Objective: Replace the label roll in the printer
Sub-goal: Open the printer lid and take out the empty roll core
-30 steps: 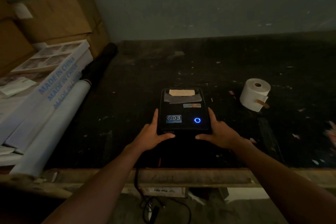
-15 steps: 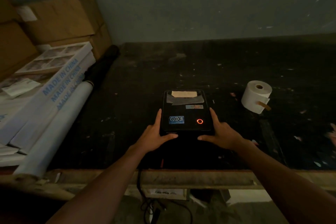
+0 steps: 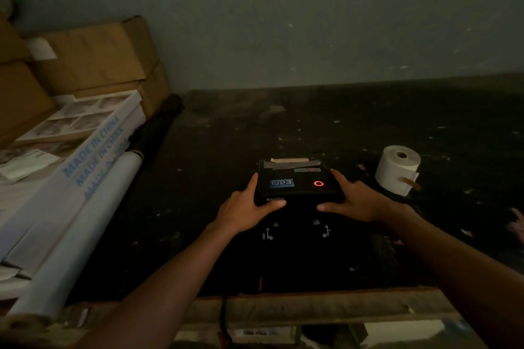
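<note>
A black label printer sits on the dark table, and its lid (image 3: 297, 181) is tilted up at the near edge. The lid carries a blue sticker, a glowing red ring light and tape strips at its far end. My left hand (image 3: 243, 211) grips the lid's left near corner. My right hand (image 3: 357, 201) grips its right near corner. Below the raised lid the printer's open body is very dark; only small pale marks show. A white label roll (image 3: 397, 170) with a loose tab stands on the table to the right of the printer, apart from my right hand.
White long boxes printed "MADE IN CHINA" (image 3: 85, 156) and a pale rolled tube (image 3: 79, 235) lie along the left. Cardboard boxes (image 3: 93, 59) are stacked behind them, beside a black tube (image 3: 158, 127). A cable (image 3: 224, 317) hangs over the table's wooden front edge (image 3: 312, 306).
The ring light went from blue to red. The lid's near edge has lifted in both hands, exposing the dark body beneath. The camera has tipped slightly.
</note>
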### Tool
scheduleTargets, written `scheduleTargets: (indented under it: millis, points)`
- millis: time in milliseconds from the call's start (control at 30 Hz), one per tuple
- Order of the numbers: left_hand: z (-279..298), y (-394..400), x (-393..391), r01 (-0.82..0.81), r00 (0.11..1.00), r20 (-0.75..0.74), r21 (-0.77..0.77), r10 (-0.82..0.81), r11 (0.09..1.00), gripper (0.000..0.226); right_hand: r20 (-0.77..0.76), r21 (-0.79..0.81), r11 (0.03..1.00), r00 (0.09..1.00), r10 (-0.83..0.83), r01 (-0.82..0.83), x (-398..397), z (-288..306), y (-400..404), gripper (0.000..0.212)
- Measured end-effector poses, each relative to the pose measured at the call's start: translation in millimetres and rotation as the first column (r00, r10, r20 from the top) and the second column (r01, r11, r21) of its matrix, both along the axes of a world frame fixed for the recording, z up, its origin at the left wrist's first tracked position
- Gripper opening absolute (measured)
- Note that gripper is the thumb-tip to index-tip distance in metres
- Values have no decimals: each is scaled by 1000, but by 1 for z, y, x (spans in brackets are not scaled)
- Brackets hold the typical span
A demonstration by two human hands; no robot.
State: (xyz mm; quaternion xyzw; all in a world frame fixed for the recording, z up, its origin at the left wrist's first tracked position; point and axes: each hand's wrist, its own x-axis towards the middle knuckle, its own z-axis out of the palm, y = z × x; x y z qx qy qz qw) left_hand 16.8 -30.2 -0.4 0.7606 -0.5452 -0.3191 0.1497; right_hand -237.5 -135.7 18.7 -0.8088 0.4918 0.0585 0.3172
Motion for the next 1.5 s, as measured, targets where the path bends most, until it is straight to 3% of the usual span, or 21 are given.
scheduleTargets:
  millis: [233, 367, 533, 633, 733, 1100, 1367, 1500]
  points:
    - [14, -29, 7, -51, 999, 5, -155, 52, 987, 117, 24, -142, 987, 997, -74, 77, 11, 25, -13, 103]
    - [26, -46, 12, -58, 998, 19, -262, 65, 963, 113, 112, -176, 978, 989, -94, 113, 16, 30, -24, 94]
    - [39, -73, 12, -88, 973, 137, -523, 186, 848, 95, 303, -198, 955, 940, -156, 222, 35, 34, -47, 79]
    - [47, -90, 15, -34, 962, 198, -598, 189, 800, 83, 404, -247, 930, 901, -157, 273, 48, 35, -61, 71]
    - [49, -110, 17, -1, 967, 205, -587, 150, 810, 74, 467, -223, 923, 865, -181, 314, 59, 36, -80, 64]
    - [48, -164, 30, -263, 961, -58, -477, 269, 839, 71, 454, -180, 927, 864, -218, 328, 84, 32, -149, 61]
    - [49, -171, 30, -292, 955, -73, -406, 288, 866, 72, 464, -154, 919, 848, -257, 363, 90, 29, -158, 61]
    - [49, -159, 27, -285, 958, -65, -371, 281, 884, 78, 553, -68, 922, 783, -283, 382, 83, 30, -147, 62]
